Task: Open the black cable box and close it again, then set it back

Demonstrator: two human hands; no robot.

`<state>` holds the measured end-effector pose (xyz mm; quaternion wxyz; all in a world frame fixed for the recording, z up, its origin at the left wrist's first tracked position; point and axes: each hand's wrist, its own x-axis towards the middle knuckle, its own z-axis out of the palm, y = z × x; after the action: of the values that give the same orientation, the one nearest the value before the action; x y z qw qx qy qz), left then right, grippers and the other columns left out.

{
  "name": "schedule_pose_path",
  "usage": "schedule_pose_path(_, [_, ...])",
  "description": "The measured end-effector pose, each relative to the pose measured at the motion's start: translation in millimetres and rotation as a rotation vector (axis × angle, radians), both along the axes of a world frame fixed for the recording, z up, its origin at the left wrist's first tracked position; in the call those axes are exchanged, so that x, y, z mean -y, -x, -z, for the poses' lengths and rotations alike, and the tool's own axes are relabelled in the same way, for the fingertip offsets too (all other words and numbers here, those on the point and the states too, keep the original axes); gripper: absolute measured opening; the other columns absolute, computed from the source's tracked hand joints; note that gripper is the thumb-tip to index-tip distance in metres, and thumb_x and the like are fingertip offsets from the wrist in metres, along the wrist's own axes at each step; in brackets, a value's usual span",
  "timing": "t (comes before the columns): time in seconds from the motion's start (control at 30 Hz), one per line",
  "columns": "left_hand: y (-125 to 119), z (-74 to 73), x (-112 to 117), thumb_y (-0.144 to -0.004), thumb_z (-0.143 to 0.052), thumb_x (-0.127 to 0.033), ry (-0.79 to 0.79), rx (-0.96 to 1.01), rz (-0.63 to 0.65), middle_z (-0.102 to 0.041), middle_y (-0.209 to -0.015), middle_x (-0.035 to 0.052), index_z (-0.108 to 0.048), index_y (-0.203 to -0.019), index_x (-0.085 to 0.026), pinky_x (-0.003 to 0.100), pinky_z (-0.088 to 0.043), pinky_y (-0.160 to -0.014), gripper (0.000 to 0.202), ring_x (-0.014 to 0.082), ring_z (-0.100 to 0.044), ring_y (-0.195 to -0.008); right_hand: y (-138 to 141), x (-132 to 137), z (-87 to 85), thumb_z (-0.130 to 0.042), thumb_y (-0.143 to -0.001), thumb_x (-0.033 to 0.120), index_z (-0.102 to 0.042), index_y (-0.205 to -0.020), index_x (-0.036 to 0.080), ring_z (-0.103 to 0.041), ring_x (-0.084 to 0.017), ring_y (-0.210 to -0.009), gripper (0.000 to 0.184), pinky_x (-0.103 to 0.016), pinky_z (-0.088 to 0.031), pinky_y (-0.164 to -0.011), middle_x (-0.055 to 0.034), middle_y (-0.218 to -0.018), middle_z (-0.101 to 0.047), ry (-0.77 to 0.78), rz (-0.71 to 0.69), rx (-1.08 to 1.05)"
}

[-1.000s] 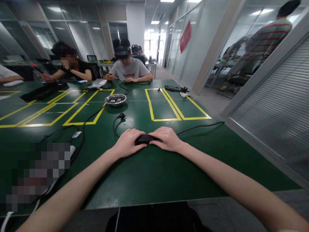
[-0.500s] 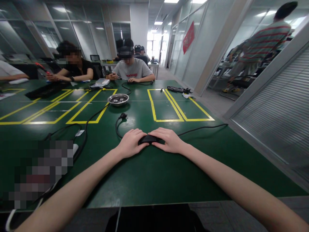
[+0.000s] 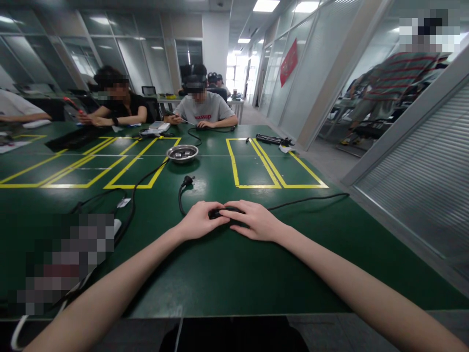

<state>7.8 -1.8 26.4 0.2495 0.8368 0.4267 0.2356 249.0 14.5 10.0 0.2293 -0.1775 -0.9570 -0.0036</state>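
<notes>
A black power adapter (image 3: pixel 214 213) lies on the green table in front of me, mostly covered by my fingers. My left hand (image 3: pixel 199 221) grips its left end, thumb along the near side. Over its right part rests my right hand (image 3: pixel 259 221), fingers bent across the top and thumb on the near side. From the left end a black cord curls back to a plug (image 3: pixel 188 181) with its pins showing. Out of the right side a thin black cable (image 3: pixel 308 199) runs across the table.
Behind the plug stands a metal bowl (image 3: pixel 182 154) with small metal parts. Yellow tape (image 3: pixel 260 186) marks rectangles on the table (image 3: pixel 227 278). A black folded item (image 3: pixel 273 140) lies at the far right. Loose cables (image 3: pixel 134 200) are at left. Co-workers (image 3: pixel 205 105) sit across.
My right hand has shifted left over the adapter, its fingers now reaching against my left fingers and covering more of it. The view has tilted slightly.
</notes>
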Motion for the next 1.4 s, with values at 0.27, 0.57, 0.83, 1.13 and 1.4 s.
schedule_pose_path(0.27, [4.7,17.0,-2.3,-0.097,-0.063,-0.039,-0.388,-0.081,0.025,-0.054,-0.155,0.0153,-0.049,-0.152,-0.021,0.054,-0.038,-0.118,0.059,0.0329,-0.050,-0.140,-18.9,-33.7,21.3,-0.055,-0.102,0.035,-0.057,-0.150,0.023,-0.070,-0.028,-0.111,0.049,-0.045,-0.058,-0.098,-0.0141,-0.127,-0.071,0.144,0.227,-0.196])
schedule_pose_path(0.57, [16.3,32.0,-15.3,-0.103,-0.055,-0.038,-0.281,-0.192,0.158,-0.064,-0.144,0.0098,-0.068,-0.131,-0.025,0.051,-0.043,-0.116,0.034,0.0289,-0.056,-0.135,-119.1,-103.1,22.3,-0.055,-0.094,0.051,-0.066,-0.138,0.013,-0.071,-0.030,-0.110,0.060,-0.047,-0.059,-0.098,-0.0141,-0.119,-0.076,0.175,0.867,-0.972])
schedule_pose_path(0.83, [11.3,24.5,-11.5,-0.103,-0.055,-0.036,-0.241,-0.204,0.151,-0.062,-0.146,0.0105,-0.067,-0.133,-0.025,0.050,-0.040,-0.118,0.034,0.0279,-0.054,-0.137,-162.6,-109.0,39.6,-0.066,-0.084,0.049,-0.074,-0.126,0.015,-0.071,-0.033,-0.108,0.055,-0.048,-0.055,-0.100,-0.0154,-0.117,-0.077,0.166,1.135,-0.783])
schedule_pose_path(1.13, [9.9,20.9,-9.7,-0.104,-0.055,-0.035,-0.218,-0.220,0.158,-0.060,-0.149,0.0104,-0.066,-0.135,-0.025,0.049,-0.040,-0.118,0.034,0.0277,-0.052,-0.140,-172.8,-114.1,35.5,-0.054,-0.090,0.045,-0.067,-0.134,0.009,-0.068,-0.030,-0.110,0.059,-0.045,-0.053,-0.100,-0.0193,-0.126,-0.072,0.045,1.244,-0.948])
schedule_pose_path(1.4, [9.6,20.1,-8.9,-0.104,-0.055,-0.035,-0.222,-0.219,0.164,-0.061,-0.147,0.0111,-0.066,-0.134,-0.023,0.049,-0.041,-0.118,0.035,0.0276,-0.054,-0.138,-179.3,-106.9,34.8,-0.060,-0.085,0.042,-0.071,-0.127,0.012,-0.067,-0.036,-0.112,0.053,-0.051,-0.051,-0.102,-0.0198,-0.119,-0.074,0.113,1.379,-0.753])
